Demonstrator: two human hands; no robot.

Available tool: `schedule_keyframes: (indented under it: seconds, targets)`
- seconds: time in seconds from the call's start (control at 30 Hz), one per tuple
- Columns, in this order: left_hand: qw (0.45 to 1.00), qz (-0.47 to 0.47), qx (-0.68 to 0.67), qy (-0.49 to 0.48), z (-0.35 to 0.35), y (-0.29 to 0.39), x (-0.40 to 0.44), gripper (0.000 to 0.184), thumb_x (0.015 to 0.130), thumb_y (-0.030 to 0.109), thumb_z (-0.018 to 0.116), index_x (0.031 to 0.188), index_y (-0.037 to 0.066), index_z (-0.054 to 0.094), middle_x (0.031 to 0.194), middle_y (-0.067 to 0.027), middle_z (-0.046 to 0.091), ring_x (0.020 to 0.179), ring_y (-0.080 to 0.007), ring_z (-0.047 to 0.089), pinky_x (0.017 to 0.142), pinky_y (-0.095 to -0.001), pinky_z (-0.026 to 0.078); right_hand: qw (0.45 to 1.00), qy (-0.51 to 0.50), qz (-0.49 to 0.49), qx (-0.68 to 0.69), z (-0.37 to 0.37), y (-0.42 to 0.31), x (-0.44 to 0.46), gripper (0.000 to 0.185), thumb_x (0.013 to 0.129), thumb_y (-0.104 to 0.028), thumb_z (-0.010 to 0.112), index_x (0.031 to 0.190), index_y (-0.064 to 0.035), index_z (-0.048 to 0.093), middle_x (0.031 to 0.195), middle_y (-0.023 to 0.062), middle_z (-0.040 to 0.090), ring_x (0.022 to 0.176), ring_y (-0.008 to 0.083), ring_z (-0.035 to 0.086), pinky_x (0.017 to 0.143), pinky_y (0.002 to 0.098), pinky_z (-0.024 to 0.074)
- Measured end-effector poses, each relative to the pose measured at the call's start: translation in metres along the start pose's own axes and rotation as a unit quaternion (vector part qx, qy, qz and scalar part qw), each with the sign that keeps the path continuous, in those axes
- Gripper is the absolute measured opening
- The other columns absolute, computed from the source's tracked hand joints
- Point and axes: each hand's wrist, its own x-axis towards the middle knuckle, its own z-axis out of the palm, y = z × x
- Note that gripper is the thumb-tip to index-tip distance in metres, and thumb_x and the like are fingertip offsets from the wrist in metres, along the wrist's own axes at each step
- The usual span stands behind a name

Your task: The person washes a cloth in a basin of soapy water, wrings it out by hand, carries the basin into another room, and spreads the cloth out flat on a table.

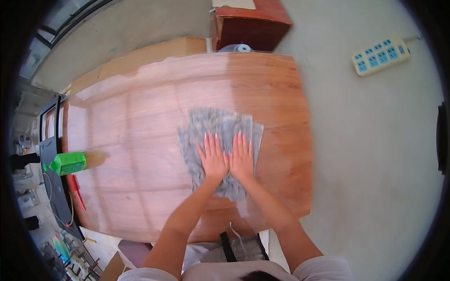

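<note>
A grey-blue mottled cloth (206, 122) lies spread in uneven layers on the wooden tabletop (276, 103). My left hand (214, 161) rests flat on it, fingers stretched out and pointing away from me. Beside it, my right hand (241, 161) also presses flat on the cloth, with its fingers extended. The thumbs come close together or touch between the hands. Neither hand grips the cloth. Its near part is partly covered by my wrists.
A green bottle (70, 163) stands near the table's left edge. Close by is a red slim object (76, 192). A black frame (52, 164) runs along the left side. Beyond the far edge stands a reddish-brown box (251, 23). A power strip (381, 56) is on the floor at right.
</note>
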Motion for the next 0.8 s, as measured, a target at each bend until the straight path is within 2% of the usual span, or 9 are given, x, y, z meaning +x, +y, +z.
schedule_keyframes:
  seconds: [0.17,0.27,0.4,0.47,0.63,0.73,0.8]
  targets:
    - [0.994,-0.001,-0.027,-0.104,0.005,0.067,-0.133,0.066,0.081,0.027,0.043,0.132,-0.011,0.028,0.143,-0.0286,0.017,0.134,-0.0431,0.009,0.103,-0.0621,0.002,0.997,-0.078,0.007,0.011,-0.016,0.042,-0.146,0.063,0.084,-0.026,0.047,0.137,0.0017,0.027,0.145,0.0169,0.023,0.135,0.0293,0.019,0.11,0.0458,0.0108]
    - [0.984,0.027,-0.038,-0.169,0.007,0.108,-0.2,0.068,0.082,0.033,0.045,0.133,-0.009,0.028,0.143,-0.0283,0.017,0.134,-0.0426,0.01,0.103,-0.0631,0.002,0.994,-0.099,0.029,0.021,-0.027,0.076,-0.224,0.063,0.083,-0.026,0.048,0.136,0.0023,0.029,0.144,0.0184,0.025,0.135,0.0315,0.021,0.109,0.0474,0.0116]
    - [0.973,0.037,-0.04,-0.223,0.017,0.144,-0.252,0.073,0.083,0.04,0.047,0.134,-0.008,0.027,0.142,-0.0286,0.017,0.134,-0.043,0.009,0.102,-0.064,0.001,0.991,-0.116,0.054,0.025,-0.046,0.118,-0.286,0.062,0.082,-0.027,0.05,0.134,0.0015,0.032,0.142,0.0185,0.028,0.133,0.0324,0.023,0.108,0.0486,0.0137]
    - [0.974,0.033,0.009,-0.224,0.029,0.153,-0.26,0.076,0.083,0.046,0.047,0.135,-0.006,0.027,0.143,-0.0271,0.017,0.135,-0.0419,0.009,0.102,-0.0644,0.001,0.993,-0.108,0.038,0.031,-0.048,0.131,-0.293,0.062,0.082,-0.028,0.05,0.134,0.001,0.033,0.142,0.0179,0.029,0.133,0.0322,0.023,0.108,0.0489,0.0144]
    - [0.98,0.007,0.052,-0.19,0.039,0.166,-0.243,0.073,0.084,0.047,0.047,0.137,0.0,0.029,0.145,-0.0226,0.018,0.135,-0.0382,0.011,0.103,-0.0631,0.002,0.996,-0.068,0.018,0.051,-0.049,0.144,-0.281,0.062,0.083,-0.029,0.05,0.135,0.0002,0.033,0.142,0.0174,0.029,0.133,0.0324,0.024,0.108,0.0493,0.0147]
    - [0.984,0.005,0.057,-0.169,0.026,0.179,-0.203,0.069,0.085,0.044,0.047,0.137,0.002,0.03,0.144,-0.0217,0.02,0.135,-0.0375,0.013,0.104,-0.0616,0.004,0.997,-0.058,0.025,0.046,-0.063,0.138,-0.261,0.062,0.083,-0.028,0.049,0.135,0.0017,0.032,0.142,0.0179,0.028,0.133,0.0326,0.023,0.108,0.0496,0.0139]
    - [0.988,-0.014,0.076,-0.134,0.036,0.181,-0.16,0.067,0.085,0.042,0.046,0.137,0.002,0.03,0.144,-0.0218,0.02,0.135,-0.0376,0.013,0.104,-0.061,0.003,0.998,-0.048,0.021,0.039,-0.065,0.146,-0.208,0.062,0.084,-0.027,0.047,0.135,0.0029,0.031,0.143,0.0184,0.027,0.134,0.0327,0.022,0.108,0.0497,0.013]
